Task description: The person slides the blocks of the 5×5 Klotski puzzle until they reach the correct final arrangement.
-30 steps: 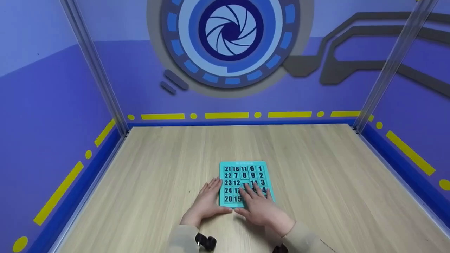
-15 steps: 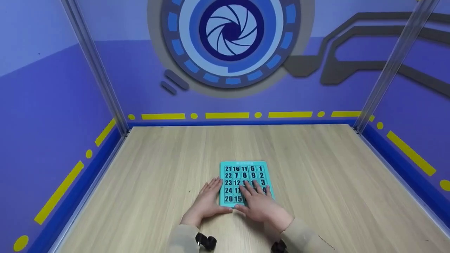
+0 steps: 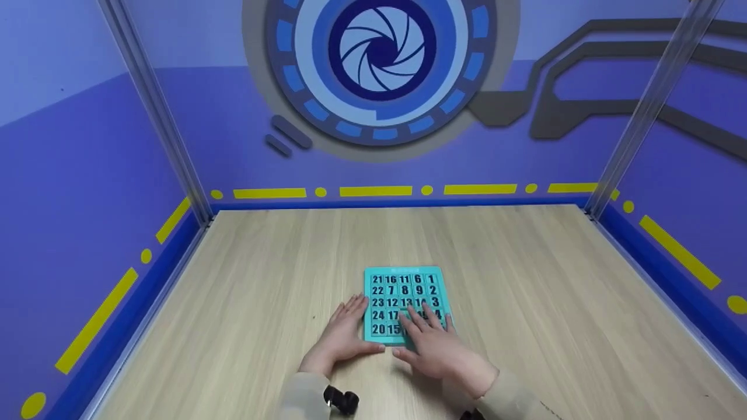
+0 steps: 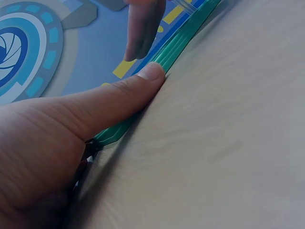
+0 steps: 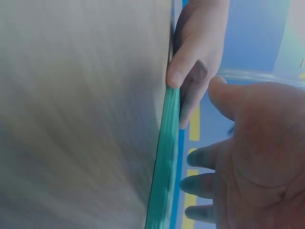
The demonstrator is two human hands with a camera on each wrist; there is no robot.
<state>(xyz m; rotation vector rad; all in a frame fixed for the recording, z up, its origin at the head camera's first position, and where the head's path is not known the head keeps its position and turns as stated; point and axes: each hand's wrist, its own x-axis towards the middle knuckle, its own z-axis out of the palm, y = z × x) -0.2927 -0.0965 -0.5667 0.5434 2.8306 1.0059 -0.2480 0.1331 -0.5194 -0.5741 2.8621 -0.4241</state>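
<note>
Bracing the turquoise number board [image 3: 379, 270] at its left edge: left hand [image 3: 344, 333], fingers extended and nearly together along the side, thumb on the near edge; left wrist view confirms thumb contact. Not clamped.

Right hand [image 3: 437, 349] lies over the lower right part of the grid, fingers apart and fairly straight, not gripping. Fingertip contact: can't tell. Right thumb is just off the near edge.

Board lies flat on the wood-grain bench [image 3: 262, 280], toward the person's side, roughly centred left to right.

Delta vs 0.5 s ago: right hand has shifted slightly toward the person and to the right, so the 13 tile [image 3: 407, 302] is now readable in row 3, with the 14 tile [image 3: 421, 302] partly clear beside it. Both were mostly covered. Right thumb sat closer to the edge then. Left hand and board: no real change.

Rows 1 and 2 read 21 16 11 6 1 and 22 7 8 9 2, same as 0.5 s ago. Row 3 now: 23 12 13 14 3. Rows 4 and 5 partly hidden by the right hand; 24 17 and 20 15 visible at left.
</note>
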